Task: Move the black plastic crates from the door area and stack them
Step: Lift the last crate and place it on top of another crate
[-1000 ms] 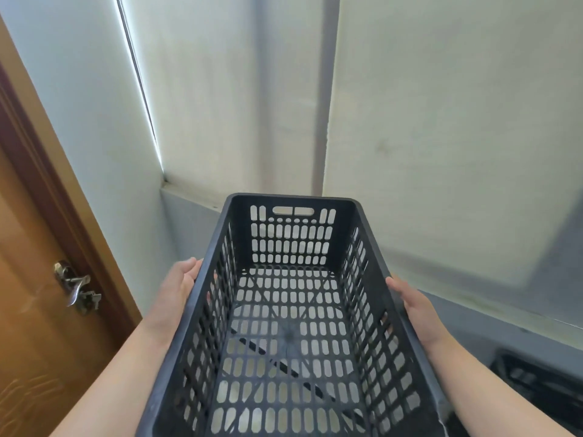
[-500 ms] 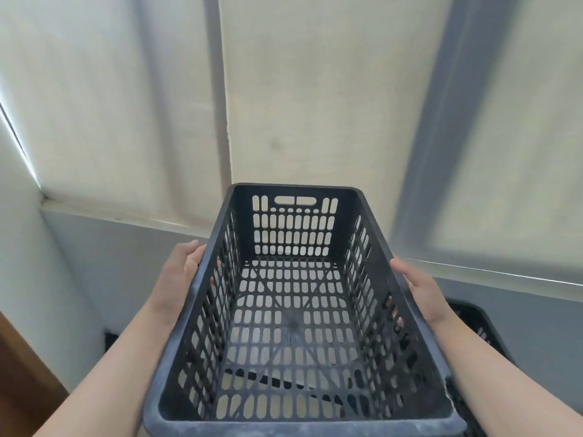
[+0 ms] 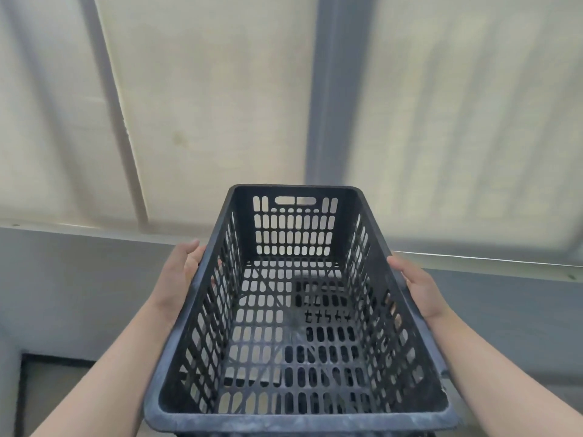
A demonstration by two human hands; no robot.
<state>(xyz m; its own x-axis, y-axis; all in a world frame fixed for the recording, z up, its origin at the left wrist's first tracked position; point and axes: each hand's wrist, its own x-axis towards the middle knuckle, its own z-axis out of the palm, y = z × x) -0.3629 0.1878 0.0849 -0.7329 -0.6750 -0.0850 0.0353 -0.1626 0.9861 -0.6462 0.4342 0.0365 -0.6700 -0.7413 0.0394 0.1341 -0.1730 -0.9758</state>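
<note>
An empty black plastic crate [image 3: 293,414] with slotted walls and floor hangs in the air in front of me, long side pointing away. My left hand [image 3: 184,266] grips its left rim and my right hand [image 3: 418,288] grips its right rim. Through the slots of the crate's floor a dark shape shows underneath on the right, probably another black crate [image 3: 325,339]; most of it is hidden.
Ahead is a grey low wall [image 3: 79,279] with a sill, and above it pale window blinds [image 3: 220,105] crossed by a grey post [image 3: 334,89]. A strip of floor [image 3: 53,395] shows at lower left.
My view has swung right: the wooden door and the corner wall have gone out of frame. The crate stays held in both hands, now over the dark crate below.
</note>
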